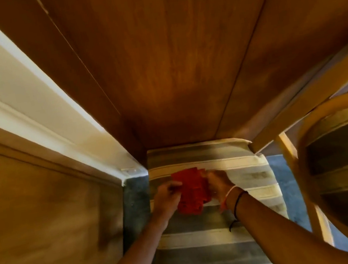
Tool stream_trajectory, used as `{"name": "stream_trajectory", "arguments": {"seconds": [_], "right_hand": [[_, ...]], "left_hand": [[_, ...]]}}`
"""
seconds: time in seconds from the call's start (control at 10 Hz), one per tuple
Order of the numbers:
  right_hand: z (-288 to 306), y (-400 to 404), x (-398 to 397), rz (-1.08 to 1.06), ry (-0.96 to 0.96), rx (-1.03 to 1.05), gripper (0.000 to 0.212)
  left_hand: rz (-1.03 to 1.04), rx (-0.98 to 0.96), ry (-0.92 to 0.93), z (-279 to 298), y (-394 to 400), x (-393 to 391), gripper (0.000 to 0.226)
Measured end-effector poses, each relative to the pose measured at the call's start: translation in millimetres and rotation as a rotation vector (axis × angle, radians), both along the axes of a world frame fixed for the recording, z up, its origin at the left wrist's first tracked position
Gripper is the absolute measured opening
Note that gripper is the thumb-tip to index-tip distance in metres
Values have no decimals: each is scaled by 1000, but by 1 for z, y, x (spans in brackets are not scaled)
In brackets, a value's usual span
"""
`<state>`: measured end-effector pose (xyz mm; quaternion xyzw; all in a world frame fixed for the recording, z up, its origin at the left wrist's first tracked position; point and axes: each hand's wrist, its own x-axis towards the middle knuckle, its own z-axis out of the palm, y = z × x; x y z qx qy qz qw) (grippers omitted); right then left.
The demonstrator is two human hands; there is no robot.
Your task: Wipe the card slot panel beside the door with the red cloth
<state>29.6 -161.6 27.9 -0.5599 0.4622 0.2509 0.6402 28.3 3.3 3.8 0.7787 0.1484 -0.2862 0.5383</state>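
The red cloth (191, 190) is bunched between both my hands, held low in front of me above a striped mat. My left hand (168, 196) grips its left edge with the fingers curled. Its right side is pinched by my right hand (219, 183), whose wrist wears a pale band and a dark cord. A brown wooden door (168, 63) fills the view straight ahead. No card slot panel shows in the view.
A striped grey and cream mat (218, 235) lies on blue carpet (134, 205) at the door's foot. White door trim (32, 102) and a wooden panel (34, 224) run along the left. A wooden chair with a striped cushion (347, 172) stands close on the right.
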Motion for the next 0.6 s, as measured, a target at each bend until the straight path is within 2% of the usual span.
{"name": "stream_trajectory", "arguments": {"seconds": [0.1,0.3,0.4,0.5,0.6], "right_hand": [[-32,2,-11,15,56,51,36],[-60,4,-16,42,11,33,21],[-53,4,-17,188,-12,-54,27],[-28,5,-9,343,-86,-204,48],[5,11,1,408,-225,-363,77]], "left_hand": [[-132,65,32,-38,-4,-8,32],[-323,92,4,-64,2,-17,41],[-505,164,-176,-49,9,-16,36],[-564,278,-334,-12,15,2,46],[-578,595,-570,29,20,23,61]]}}
